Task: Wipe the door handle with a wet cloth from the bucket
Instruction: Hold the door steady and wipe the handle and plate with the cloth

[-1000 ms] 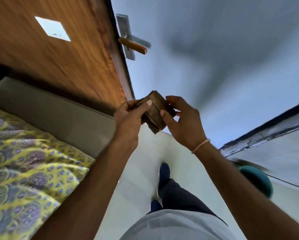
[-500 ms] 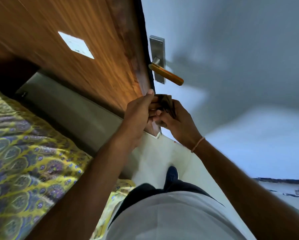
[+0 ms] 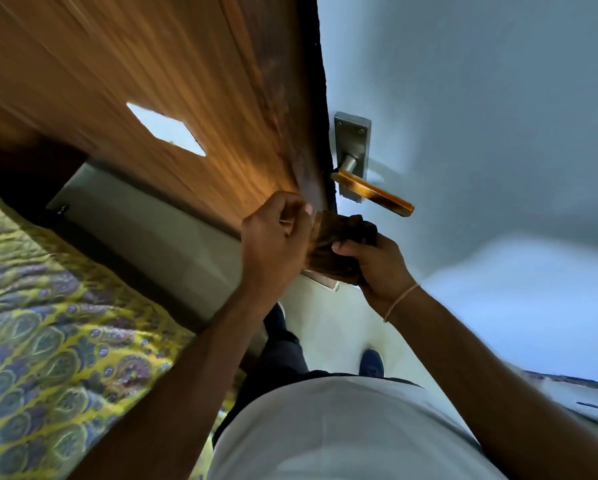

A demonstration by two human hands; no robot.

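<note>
Head view: door handle (image 3: 373, 192) slanting down-right, both hands' fingers (image 3: 346, 244) clamped on brown cloth (image 3: 339, 244) below.

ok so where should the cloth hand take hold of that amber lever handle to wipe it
Wrap the brown cloth around the amber lever handle mid-bar, coming up from below, where the right hand is. The bar juts clear of the steel plate, free end unobstructed, so fingers can likely close round it and slide outward.

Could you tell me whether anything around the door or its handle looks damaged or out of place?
Nothing stands out. The door handle sits intact on its metal plate, untouched, and the cloth is bunched between the left hand and right hand just below it.
</note>
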